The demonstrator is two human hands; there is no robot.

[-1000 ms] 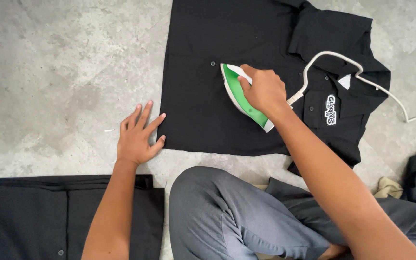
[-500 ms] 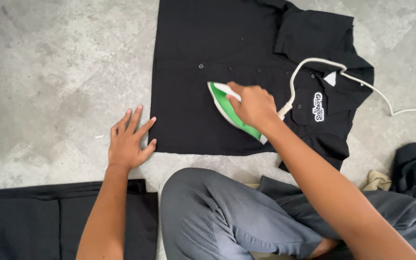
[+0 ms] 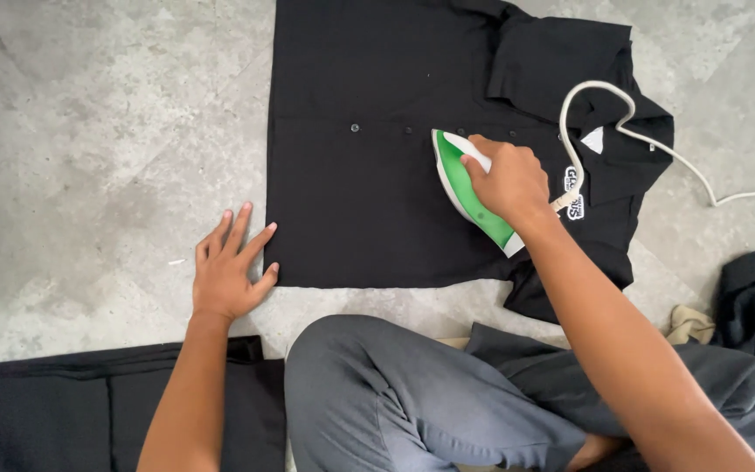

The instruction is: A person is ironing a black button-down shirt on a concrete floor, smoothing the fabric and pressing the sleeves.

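Black shirt lies flat on the concrete floor. Right hand is clenched around the green iron on the shirt's middle; left hand rests open, fingers spread, just beside the shirt's hem.

Green-and-white iron, black shirt, grey floor

Right hand clamps knuckles-up over the handle of the green and white iron, fingers wrapped in a closed grip. Its bare forearm runs back from the iron toward the lower right, elbow out of frame. Left hand lies well left of the iron, palm down, fingers spread and pointing away, forearm straight. Knees bent in grey trousers, nearer than the iron.
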